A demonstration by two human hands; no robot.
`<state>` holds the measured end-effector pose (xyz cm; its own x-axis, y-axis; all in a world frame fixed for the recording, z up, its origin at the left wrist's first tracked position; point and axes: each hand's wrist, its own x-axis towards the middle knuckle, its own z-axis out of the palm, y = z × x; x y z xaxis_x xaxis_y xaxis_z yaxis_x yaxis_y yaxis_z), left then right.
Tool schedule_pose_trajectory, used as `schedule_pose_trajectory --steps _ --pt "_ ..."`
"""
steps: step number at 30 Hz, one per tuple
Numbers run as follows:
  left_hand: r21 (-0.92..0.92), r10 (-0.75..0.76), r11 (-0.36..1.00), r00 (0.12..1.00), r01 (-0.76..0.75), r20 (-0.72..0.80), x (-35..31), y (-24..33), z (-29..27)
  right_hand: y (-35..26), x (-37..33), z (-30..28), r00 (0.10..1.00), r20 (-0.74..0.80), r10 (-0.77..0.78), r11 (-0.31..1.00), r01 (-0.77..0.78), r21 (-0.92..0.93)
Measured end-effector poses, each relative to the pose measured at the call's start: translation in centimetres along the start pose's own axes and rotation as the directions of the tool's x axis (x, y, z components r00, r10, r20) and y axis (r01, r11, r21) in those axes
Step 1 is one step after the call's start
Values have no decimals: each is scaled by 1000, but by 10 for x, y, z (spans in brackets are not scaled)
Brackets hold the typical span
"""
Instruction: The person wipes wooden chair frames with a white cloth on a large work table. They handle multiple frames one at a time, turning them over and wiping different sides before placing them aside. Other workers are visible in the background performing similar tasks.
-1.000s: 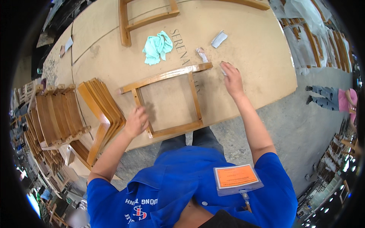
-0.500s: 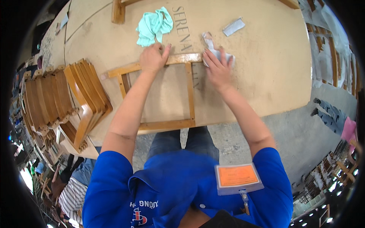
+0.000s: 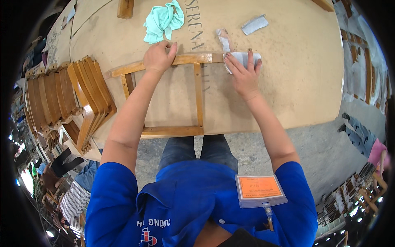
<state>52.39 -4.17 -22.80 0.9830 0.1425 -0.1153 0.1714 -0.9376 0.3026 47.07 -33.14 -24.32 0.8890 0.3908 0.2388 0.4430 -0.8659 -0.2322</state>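
A varnished wooden frame (image 3: pixel 198 96) lies flat on the board-topped table, with its long top rail on the far side. My left hand (image 3: pixel 158 57) is closed over that rail, left of its middle. At the rail's right end, my right hand (image 3: pixel 247 78) presses a pale grey-white sheet (image 3: pixel 256 59), possibly sandpaper, against the wood, with its fingers somewhat spread. Just beyond it lies a curled strip (image 3: pixel 223 40) of similar material. A crumpled mint-green cloth (image 3: pixel 162 21) rests past my left hand.
Another pale folded piece (image 3: pixel 254 24) lies at the far right of the table (image 3: pixel 296 82). Stacked curved wooden parts (image 3: pixel 88 99) crowd the left edge. Further wooden pieces (image 3: pixel 125 8) reach in at the far edge. People are visible at both sides beyond the table.
My right hand has shifted slightly right with the pale sheet along the rail's end. My left hand stays on the rail. The whole view has shifted a little.
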Motion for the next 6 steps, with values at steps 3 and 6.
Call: schedule_pose_trajectory --steps 3,6 --pt "-3 -33 999 999 33 11 -4 1 -1 -29 -3 8 990 4 139 985 -139 102" --pt "17 -39 999 998 38 56 -2 5 -7 -47 4 15 987 -28 155 973 -148 177"
